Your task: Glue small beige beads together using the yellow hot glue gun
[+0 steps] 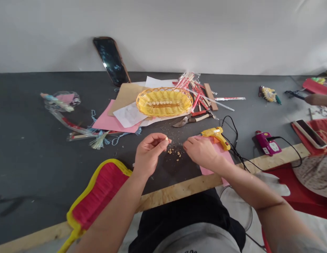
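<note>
My left hand (150, 151) pinches a tiny pale piece (166, 139) between thumb and fingertips. To its right, my right hand (199, 150) is closed low over the table, beside the nozzle of a yellow glue gun (215, 133); what its fingers hold, if anything, is hidden. Several small tan bits (174, 153) lie on the dark tabletop between the hands. Beyond them, a yellow woven basket (163, 111) contains a brown strip with small pale pieces (164, 104) in a row. A pink sheet (223, 154) lies partly under my right forearm.
Pruning shears (182, 121) lie in front of the basket, near wrapped red sticks (199, 92). A phone (112, 59) leans on the wall. A red-and-yellow fan (100, 193) is at left, a purple power adapter (268, 143) with cables at right. Another person's hand (318, 99) shows far right.
</note>
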Tool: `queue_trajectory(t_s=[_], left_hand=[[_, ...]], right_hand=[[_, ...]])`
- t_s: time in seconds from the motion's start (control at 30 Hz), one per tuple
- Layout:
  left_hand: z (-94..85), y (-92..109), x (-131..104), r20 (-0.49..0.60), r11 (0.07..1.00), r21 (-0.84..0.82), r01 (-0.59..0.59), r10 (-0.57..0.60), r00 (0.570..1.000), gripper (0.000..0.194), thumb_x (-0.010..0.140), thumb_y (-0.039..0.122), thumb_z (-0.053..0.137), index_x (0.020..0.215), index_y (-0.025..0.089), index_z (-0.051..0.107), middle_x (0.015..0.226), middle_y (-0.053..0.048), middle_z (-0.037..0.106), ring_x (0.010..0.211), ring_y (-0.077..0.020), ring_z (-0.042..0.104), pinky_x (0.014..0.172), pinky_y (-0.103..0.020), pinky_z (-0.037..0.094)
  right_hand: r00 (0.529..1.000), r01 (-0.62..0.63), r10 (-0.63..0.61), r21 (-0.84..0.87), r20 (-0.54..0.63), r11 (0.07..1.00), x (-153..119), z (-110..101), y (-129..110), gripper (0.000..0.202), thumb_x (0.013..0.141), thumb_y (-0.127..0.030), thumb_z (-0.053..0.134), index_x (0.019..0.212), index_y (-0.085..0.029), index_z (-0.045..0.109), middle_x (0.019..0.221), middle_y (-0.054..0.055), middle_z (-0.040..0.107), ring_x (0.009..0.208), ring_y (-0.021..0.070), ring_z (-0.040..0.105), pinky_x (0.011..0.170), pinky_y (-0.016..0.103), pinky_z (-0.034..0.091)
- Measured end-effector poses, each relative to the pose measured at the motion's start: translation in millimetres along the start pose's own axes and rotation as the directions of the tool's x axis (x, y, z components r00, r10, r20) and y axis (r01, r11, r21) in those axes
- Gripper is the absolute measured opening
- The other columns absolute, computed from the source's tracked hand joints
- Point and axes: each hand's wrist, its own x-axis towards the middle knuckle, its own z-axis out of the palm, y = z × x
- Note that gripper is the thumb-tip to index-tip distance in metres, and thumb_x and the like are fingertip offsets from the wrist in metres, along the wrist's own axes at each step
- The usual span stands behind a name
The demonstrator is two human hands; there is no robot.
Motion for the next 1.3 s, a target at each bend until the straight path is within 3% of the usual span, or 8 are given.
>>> queue_trajectory(t_s=[0.1, 0.23, 0.43, 0.67, 0.9, 1.03, 1.13, 1.3], left_hand=[[0.5, 1, -1, 0.019, 1.0, -0.011, 0.003, -0.002, 1.0, 0.028, 0.061, 0.027, 0.09, 0.08, 0.017, 0.073, 0.073, -0.003, 0.075, 0.059, -0.0103, 0.061, 0.057, -0.022, 0.046], [1.1, 2, 0, 0.005, 0.999, -0.039, -0.001, 0.001, 1.0, 0.028, 0.059, 0.026, 0.091, 0.078, 0.017, 0.073, 0.072, -0.003, 0.075, 0.057, -0.0095, 0.059, 0.056, -0.021, 0.046], [-0.2, 0, -1, 0.01, 0.999, -0.035, 0.012, -0.011, 1.0, 0.028, 0.061, 0.028, 0.091, 0.081, 0.016, 0.074, 0.073, -0.004, 0.076, 0.057, -0.0091, 0.059, 0.057, -0.021, 0.047], [-0.1, -1, 1, -0.001, 1.0, -0.021, 0.011, -0.011, 1.0, 0.032, 0.059, 0.03, 0.093, 0.081, 0.016, 0.074, 0.073, -0.005, 0.077, 0.055, -0.0087, 0.058, 0.056, -0.021, 0.046], [-0.2, 0, 1, 0.001, 1.0, -0.02, 0.021, -0.021, 1.0, 0.035, 0.057, 0.032, 0.094, 0.081, 0.016, 0.074, 0.072, -0.004, 0.076, 0.055, -0.0087, 0.058, 0.055, -0.021, 0.046], [0.1, 1, 1, 0.018, 0.999, -0.012, 0.036, -0.036, 0.999, 0.033, 0.058, 0.031, 0.094, 0.08, 0.016, 0.074, 0.072, -0.004, 0.076, 0.054, -0.0083, 0.058, 0.056, -0.02, 0.046], [0.2, 0, 0, 0.027, 0.999, -0.012, 0.038, -0.038, 0.999, 0.033, 0.057, 0.031, 0.094, 0.08, 0.017, 0.074, 0.072, -0.004, 0.076, 0.055, -0.0082, 0.058, 0.056, -0.02, 0.046], [-0.7, -3, -1, 0.059, 0.999, 0.024, 0.033, -0.034, 0.998, 0.03, 0.062, 0.031, 0.092, 0.082, 0.017, 0.075, 0.074, -0.004, 0.077, 0.056, -0.0085, 0.058, 0.057, -0.02, 0.047]], right_hand=[[1.0, 0.002, -0.003, 0.032, 0.026, 0.999, -9, 7, 0, 0.019, 0.09, -0.003, 0.057, 0.084, -0.016, 0.069, 0.083, 0.009, 0.071, 0.067, 0.0188, 0.062, 0.052, 0.033, 0.028], [0.983, -0.06, 0.093, 0.203, -0.158, 0.977, -28, 9, 14, 0.016, 0.095, -0.01, 0.057, 0.086, -0.018, 0.067, 0.086, 0.006, 0.073, 0.075, 0.0185, 0.065, 0.059, 0.029, 0.037], [0.87, -0.284, 0.339, 0.199, -0.358, 0.938, -71, 8, 65, 0.016, 0.099, -0.03, 0.054, 0.097, -0.017, 0.063, 0.093, 0.011, 0.072, 0.089, 0.0255, 0.066, 0.082, 0.035, 0.047], [0.826, -0.534, 0.552, 0.156, -0.112, 0.831, -83, 32, 92, 0.022, 0.093, -0.031, 0.06, 0.107, -0.014, 0.064, 0.097, 0.014, 0.072, 0.09, 0.0282, 0.066, 0.08, 0.036, 0.047], [0.799, -0.576, 0.599, 0.216, -0.057, 0.788, -72, 27, 92, 0.02, 0.087, -0.027, 0.06, 0.103, -0.018, 0.069, 0.093, 0.01, 0.07, 0.083, 0.0231, 0.064, 0.072, 0.03, 0.044], [0.68, -0.607, 0.712, 0.409, -0.178, 0.682, -73, 21, 96, 0.02, 0.079, -0.026, 0.062, 0.097, -0.02, 0.069, 0.091, 0.007, 0.068, 0.08, 0.022, 0.063, 0.069, 0.031, 0.045], [0.598, -0.519, 0.791, 0.691, -0.127, 0.503, -75, 11, 101, 0.025, 0.073, -0.03, 0.067, 0.096, -0.019, 0.065, 0.088, 0.005, 0.068, 0.073, 0.0199, 0.062, 0.065, 0.031, 0.047], [0.77, -0.246, 0.629, 0.96, 0.107, 0.137, -79, -22, 98, 0.034, 0.074, -0.034, 0.074, 0.102, -0.017, 0.064, 0.09, 0.007, 0.07, 0.071, 0.0174, 0.063, 0.061, 0.031, 0.053]])
